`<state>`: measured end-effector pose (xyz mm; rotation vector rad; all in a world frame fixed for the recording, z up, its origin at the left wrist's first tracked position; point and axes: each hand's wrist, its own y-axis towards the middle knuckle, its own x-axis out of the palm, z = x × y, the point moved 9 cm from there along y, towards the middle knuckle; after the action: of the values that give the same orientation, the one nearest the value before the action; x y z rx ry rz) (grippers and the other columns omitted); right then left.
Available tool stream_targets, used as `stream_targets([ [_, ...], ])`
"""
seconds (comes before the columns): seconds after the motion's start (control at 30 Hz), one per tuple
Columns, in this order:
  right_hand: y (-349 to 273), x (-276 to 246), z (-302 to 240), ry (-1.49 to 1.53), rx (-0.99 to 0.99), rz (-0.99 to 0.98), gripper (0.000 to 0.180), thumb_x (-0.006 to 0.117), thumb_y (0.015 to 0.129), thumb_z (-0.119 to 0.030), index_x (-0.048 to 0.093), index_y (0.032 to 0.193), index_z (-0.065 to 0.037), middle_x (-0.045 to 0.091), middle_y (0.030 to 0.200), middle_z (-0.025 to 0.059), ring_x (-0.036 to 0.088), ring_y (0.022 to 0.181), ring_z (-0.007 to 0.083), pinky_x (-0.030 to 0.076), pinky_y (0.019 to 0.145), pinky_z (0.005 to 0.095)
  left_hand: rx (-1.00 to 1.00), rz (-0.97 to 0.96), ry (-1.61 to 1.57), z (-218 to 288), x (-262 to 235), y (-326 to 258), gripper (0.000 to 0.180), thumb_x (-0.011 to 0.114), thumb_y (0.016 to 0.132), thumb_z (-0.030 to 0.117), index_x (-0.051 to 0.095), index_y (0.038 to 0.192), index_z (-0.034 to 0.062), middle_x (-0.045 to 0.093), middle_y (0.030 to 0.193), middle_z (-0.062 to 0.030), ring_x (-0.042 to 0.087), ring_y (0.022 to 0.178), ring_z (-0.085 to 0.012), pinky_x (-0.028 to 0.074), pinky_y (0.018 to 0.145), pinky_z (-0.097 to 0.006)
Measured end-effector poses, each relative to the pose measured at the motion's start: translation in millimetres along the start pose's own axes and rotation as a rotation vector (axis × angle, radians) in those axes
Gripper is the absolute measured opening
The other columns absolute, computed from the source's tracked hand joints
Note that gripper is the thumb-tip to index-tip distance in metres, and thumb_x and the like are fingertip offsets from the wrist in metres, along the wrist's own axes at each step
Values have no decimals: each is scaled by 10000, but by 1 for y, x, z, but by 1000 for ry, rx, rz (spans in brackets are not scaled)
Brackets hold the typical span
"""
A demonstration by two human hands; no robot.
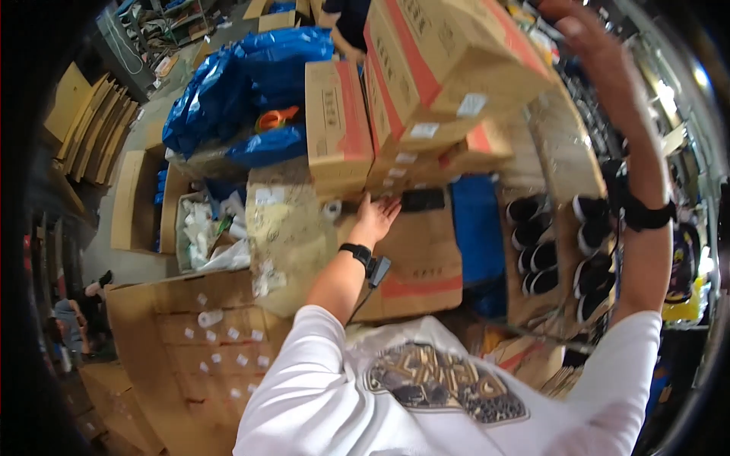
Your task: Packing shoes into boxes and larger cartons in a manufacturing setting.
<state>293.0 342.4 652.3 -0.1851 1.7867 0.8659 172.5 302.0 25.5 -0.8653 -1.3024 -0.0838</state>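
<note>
Head view: we stand over stack of cardboard cartons with red stripe. Left hand [374, 218] flat, fingers spread, grip empty, palm pressing on flattened carton [414, 262] just below standing carton [334, 125]. Right hand [597, 45] raised high, fingers open, holding nothing, beside top carton [449, 53], which sits tilted on stack. Judgement: step = steadying/shifting top carton. Next move needs right hand onto carton's far edge, left kept as brace. Black shoes [559, 243] in rows at right; blue bags [243, 83] at left.
</note>
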Motion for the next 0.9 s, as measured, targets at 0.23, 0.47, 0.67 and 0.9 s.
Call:
stream_targets([
  [0.23,-14,73,-37,-207,101,-201,826,752,811,-359,345,1470,-71,399,1491,171,410,1355,368,372,1097,427,61,-276,-515,-15,86,25,907,309,950,686,176,1481,-38,289,1489,-238,310,1390,-413,313,1166,-517],
  [0.47,-13,72,-41,-192,76,-180,843,788,758,-258,364,1460,-63,403,1491,166,390,1373,355,342,1121,425,168,-338,-415,1,93,21,983,368,888,758,187,1480,-5,282,1462,-230,339,1364,-419,353,1139,-540],
  [0.67,-19,72,-37,-158,119,-182,847,793,746,-234,366,1457,-62,403,1490,167,382,1376,363,331,1129,422,133,-122,-400,-16,87,28,1035,406,804,843,281,1416,18,376,1316,-194,433,1251,-352,452,1034,-488],
  [0.9,-22,76,-38,-166,74,-176,833,786,766,-265,363,1454,-61,416,1477,178,381,1380,367,342,1122,421,28,46,-598,-29,65,43,894,544,731,844,458,1242,115,425,1116,-103,407,958,-234,463,757,-412],
])
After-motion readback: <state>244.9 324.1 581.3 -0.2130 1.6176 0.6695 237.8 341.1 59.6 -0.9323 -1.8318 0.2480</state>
